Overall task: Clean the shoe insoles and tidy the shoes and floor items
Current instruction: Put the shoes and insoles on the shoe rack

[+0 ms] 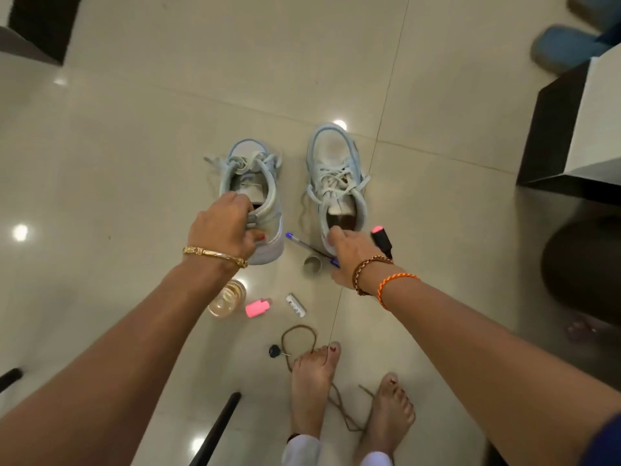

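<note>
On the pale tiled floor [134, 146] two light-blue sneakers stand side by side, toes away from the person: the left shoe [250, 183] is gripped at its heel collar by the left hand [223, 230], and the right shoe [337, 176] is held at its heel by the right hand [349, 257], fingers curled over the rim. Nearer the bare feet lie a glass jar [226, 299], a brown cord [299, 341], a blue pen [302, 243], a pink highlighter cap [257, 307] and a small white tube [296, 305].

Both arms are reaching forward and down; left hand [223, 227] is curling its fingers, right hand [349, 257] is pinching.
</note>
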